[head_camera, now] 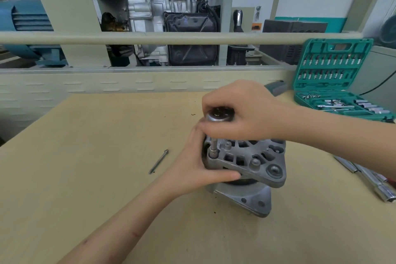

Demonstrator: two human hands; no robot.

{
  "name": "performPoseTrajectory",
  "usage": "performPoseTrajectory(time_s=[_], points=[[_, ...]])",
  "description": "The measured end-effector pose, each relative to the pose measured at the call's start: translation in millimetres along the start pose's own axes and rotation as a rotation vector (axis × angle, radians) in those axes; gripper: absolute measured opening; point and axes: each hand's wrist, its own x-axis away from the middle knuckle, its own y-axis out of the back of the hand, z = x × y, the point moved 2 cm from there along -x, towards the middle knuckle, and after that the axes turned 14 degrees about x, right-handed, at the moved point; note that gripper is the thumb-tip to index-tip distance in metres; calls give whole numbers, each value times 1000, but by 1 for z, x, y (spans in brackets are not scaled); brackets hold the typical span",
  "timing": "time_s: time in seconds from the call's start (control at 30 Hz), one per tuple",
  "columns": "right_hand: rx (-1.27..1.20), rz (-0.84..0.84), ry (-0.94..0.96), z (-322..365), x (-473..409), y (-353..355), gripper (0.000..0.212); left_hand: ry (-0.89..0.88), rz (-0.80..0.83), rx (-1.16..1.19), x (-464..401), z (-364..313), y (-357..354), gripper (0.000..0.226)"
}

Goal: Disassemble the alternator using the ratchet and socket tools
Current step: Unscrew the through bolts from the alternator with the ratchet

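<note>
Right hand point(240, 111): you grip the ratchet point(219, 116) head, its socket point(213, 152) on the alternator point(252, 163).
Left hand point(192, 169): you clasp the alternator's side.

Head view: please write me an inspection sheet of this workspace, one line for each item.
Surface: tan wooden table, small dark specks near the middle.
Job's things: alternator stands on the table; ratchet with socket set upright on a bolt at its left edge.
Clutter: one long bolt lies loose left of the alternator; chrome sockets and extensions lie at the right edge.
Hands: left hand grips the alternator housing; right hand grips the ratchet head.
Cables: a black cable hangs behind the tool case.
Surroundings: open green tool case at back right; engine display behind a rail.
</note>
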Motion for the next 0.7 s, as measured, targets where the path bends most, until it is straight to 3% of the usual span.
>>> performPoseTrajectory(time_s=[0.1, 0.2, 0.33, 0.4, 0.53, 0.7], points=[[-82, -61, 91, -1, -4, -8, 33, -18, -23, -8, 0, 1, 2, 79], [-125, -40, 63, -5, -8, -13, 38, -26, 18, 4, 1, -2, 6, 83], [-33, 17, 88, -8, -6, -11, 40, -57, 87, 125, -1, -15, 20, 41], [49, 78, 79, -8, -4, -10, 41, -57, 99, 173, -2, -19, 23, 26], [167, 231, -57, -5, -4, -3, 40, -53, 35, 254, -2, -18, 19, 17], [62, 419, -160, 0, 2, 9, 36, -53, -27, 259, 0, -17, 23, 21]])
